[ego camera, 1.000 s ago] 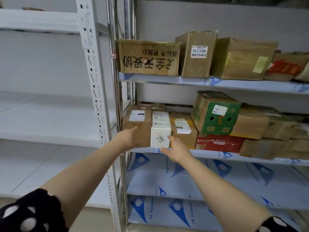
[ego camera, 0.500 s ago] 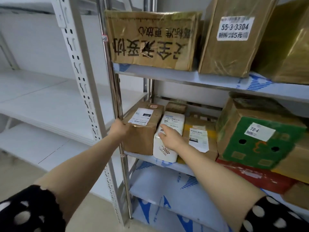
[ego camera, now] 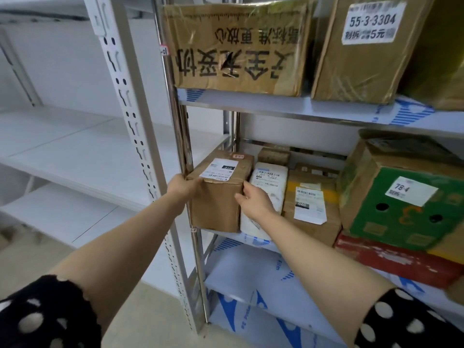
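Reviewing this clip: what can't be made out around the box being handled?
Head view:
- left hand: fingers hidden behind brown box.
- right hand: grip unclear at box edge.
- white parcel: front covered by right hand.
- label: print too small.
- rear small box: behind front parcels.
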